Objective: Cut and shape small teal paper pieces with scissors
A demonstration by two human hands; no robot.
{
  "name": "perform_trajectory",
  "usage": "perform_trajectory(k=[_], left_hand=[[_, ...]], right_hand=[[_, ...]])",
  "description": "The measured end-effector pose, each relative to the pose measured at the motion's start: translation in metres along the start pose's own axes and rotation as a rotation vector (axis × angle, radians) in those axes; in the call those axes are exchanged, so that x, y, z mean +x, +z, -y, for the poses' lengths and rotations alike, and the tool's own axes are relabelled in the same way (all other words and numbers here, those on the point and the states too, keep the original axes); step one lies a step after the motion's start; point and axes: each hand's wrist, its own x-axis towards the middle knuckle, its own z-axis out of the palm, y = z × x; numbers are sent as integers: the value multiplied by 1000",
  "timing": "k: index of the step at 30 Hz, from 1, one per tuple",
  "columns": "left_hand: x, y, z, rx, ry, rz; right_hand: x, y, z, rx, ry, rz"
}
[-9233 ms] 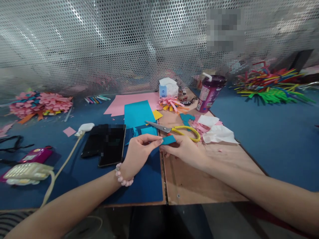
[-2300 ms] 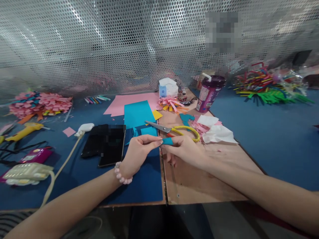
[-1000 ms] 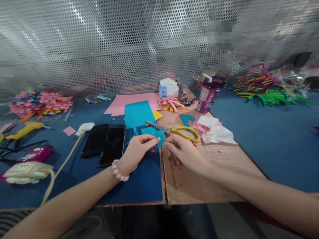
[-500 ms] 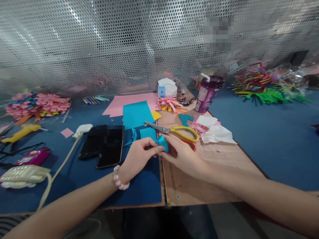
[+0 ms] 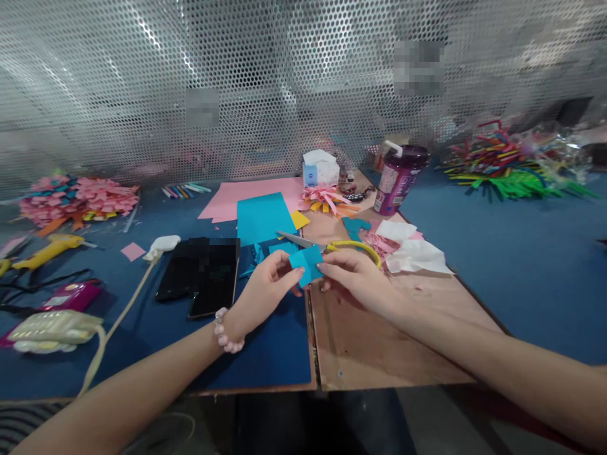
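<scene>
The small blue paper square (image 5: pixel 307 260), curled a moment ago, is now opened out between my hands above the counter (image 5: pixel 379 347), which I judge makes its crease easier to check; the fingers of my left hand (image 5: pixel 260 289) pinch its left side, those of my right hand (image 5: pixel 367 285) its right, with yellow-handled scissors (image 5: pixel 298 239) and a larger blue sheet (image 5: pixel 264 216) just beyond
</scene>
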Motion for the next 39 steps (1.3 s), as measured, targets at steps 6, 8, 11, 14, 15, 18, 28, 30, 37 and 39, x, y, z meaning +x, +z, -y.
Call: perform_trajectory(k=[6, 8, 11, 14, 15, 18, 28, 30, 37, 39], left_hand=[[6, 1, 5, -132, -51, 27], [7, 1, 7, -219, -93, 18], [7, 1, 7, -333, -125, 9], [7, 1, 5, -411, -144, -18], [7, 2, 3, -431, -148, -25], [7, 2, 0, -437, -146, -31], [5, 2, 8, -174, -50, -3], [5, 3, 10, -132, -13, -14], [5, 3, 12, -33, 51, -11], [5, 2, 11, 11, 65, 7]], right_hand=[[-1, 1, 1, -198, -91, -65], [-2, 1, 4, -341, -227, -97], [-4, 0, 4, -556, -413, -149], [-5, 0, 2, -710, -565, -165], [-5, 0, 1, -753, -603, -154], [-5, 1, -2, -869, -673, -110], [-6, 6, 9, -515, -245, -121], [-5, 5, 9, -342, -121, -73], [0, 1, 0, -74, 3, -22], [0, 0, -2, -72, 0, -11]])
